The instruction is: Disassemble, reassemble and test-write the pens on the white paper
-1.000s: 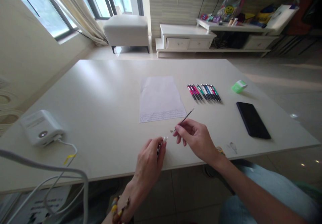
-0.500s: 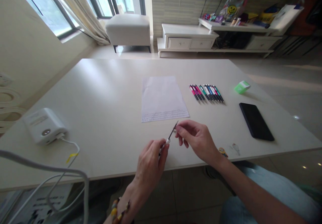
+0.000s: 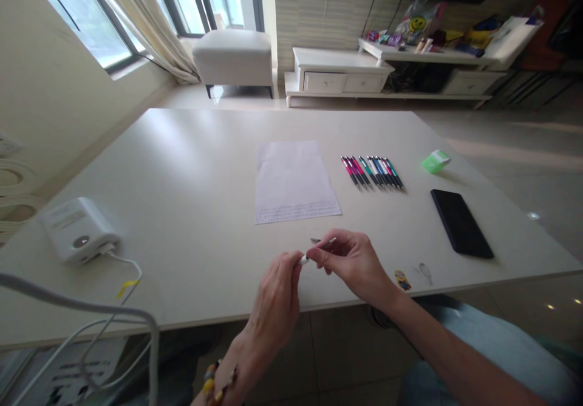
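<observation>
Near the front edge of the table, my left hand [image 3: 279, 287] is closed round a pen barrel, whose white end [image 3: 303, 260] sticks out past the fingertips. My right hand [image 3: 353, 260] meets it at that end, with thumb and forefinger pinched together. A thin dark pen refill [image 3: 328, 243] lies across the right fingers, held there. A small metallic pointed piece [image 3: 314, 240] shows just beyond that hand; how it is held I cannot make out. Most of the barrel is hidden inside the left hand.
Beyond my hands lies a white paper sheet [image 3: 296, 175] with rows of writing. Several coloured pens [image 3: 373, 172] lie in a row to its right. Farther right are a green-and-white box [image 3: 436, 161] and a black phone [image 3: 461, 222]. A white power adapter [image 3: 77, 230] with a cable stands left.
My right hand has come in against the barrel's white end. The refill, which pointed out of the barrel before, now lies across my right fingers. The left hand stays about where it was.
</observation>
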Demonstrator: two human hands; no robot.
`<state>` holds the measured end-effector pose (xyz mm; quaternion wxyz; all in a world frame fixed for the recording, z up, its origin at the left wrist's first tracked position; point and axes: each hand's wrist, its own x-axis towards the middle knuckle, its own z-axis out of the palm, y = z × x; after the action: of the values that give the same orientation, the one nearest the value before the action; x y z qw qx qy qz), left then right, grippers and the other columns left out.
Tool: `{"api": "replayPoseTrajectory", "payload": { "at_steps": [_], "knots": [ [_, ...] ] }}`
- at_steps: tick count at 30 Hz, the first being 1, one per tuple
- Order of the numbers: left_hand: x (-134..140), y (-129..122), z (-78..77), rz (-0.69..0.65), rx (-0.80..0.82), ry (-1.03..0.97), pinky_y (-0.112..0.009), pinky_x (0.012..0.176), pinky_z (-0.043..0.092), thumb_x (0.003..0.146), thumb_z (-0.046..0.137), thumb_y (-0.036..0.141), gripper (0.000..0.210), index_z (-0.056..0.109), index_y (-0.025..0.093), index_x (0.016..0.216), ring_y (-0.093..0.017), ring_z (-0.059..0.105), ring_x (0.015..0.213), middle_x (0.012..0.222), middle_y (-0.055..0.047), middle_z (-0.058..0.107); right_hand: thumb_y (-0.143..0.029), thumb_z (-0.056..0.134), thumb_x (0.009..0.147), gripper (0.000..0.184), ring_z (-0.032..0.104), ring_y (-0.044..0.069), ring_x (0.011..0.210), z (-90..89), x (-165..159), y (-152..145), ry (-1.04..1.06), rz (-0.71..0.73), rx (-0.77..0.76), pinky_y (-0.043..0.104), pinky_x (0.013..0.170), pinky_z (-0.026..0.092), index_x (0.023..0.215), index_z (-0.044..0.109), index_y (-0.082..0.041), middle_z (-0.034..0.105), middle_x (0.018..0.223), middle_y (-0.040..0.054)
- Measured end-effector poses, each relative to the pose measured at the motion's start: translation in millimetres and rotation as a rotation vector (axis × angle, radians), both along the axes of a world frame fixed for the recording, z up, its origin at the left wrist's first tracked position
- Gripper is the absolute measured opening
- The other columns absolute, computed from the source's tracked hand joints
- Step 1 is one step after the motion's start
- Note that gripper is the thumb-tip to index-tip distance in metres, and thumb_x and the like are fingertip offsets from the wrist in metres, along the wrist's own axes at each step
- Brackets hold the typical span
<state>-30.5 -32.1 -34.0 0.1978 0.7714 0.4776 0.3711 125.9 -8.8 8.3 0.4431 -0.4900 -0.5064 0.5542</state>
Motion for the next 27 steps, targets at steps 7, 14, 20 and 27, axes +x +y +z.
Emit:
{"api": "replayPoseTrajectory", "payload": {
  "at_steps": [7,14,20,27],
  "knots": [
    [0,2,0.9,-0.007,-0.156,-0.003,-0.025,0.068,0.043,0.093,0.038,0.022,0.015,0.052,0.021,0.096,-0.013,0.055,0.074,0.082,-0.001,0.06,-0.036,0.073,0.068,0.027,0.057,0.012,0.057,1.2,14,5,-0.118,0.138,-0.066,0.024,0.051,0.046,0.086,0.07,-0.017,0.067,0.068,0.0024],
    [-1,1,-1.7,0.119,-0.182,-0.042,-0.024,0.063,0.044,0.093,0.037,0.028,0.018,0.053,0.02,0.098,-0.012,0.057,0.068,0.074,0.0,0.06,-0.039,0.063,0.075,0.02,0.06,0.017,0.063,-6.0,69,27,-0.796,-0.188,0.069,0.028,0.059,0.044,0.074,0.068,-0.019,0.068,0.071,0.0041],
    [1,-2,0.0,0.101,-0.142,-0.063,-0.024,0.064,0.046,0.093,0.038,0.025,0.022,0.054,0.021,0.107,-0.013,0.06,0.072,0.084,-0.003,0.065,-0.035,0.058,0.078,0.019,0.061,0.018,0.064,-32.2,57,25,-0.93,-0.148,0.082,0.029,0.061,0.042,0.071,0.064,-0.019,0.067,0.069,0.0054],
    [-1,-2,0.1,0.048,-0.149,-0.043,-0.023,0.067,0.044,0.092,0.039,0.022,0.016,0.053,0.02,0.097,-0.012,0.056,0.072,0.081,-0.001,0.061,-0.024,0.052,0.082,0.013,0.06,0.018,0.072,-37.3,54,24,-1.03,-0.07,0.145,0.029,0.066,0.041,0.078,0.062,-0.017,0.065,0.081,0.0074]
  ]
}}
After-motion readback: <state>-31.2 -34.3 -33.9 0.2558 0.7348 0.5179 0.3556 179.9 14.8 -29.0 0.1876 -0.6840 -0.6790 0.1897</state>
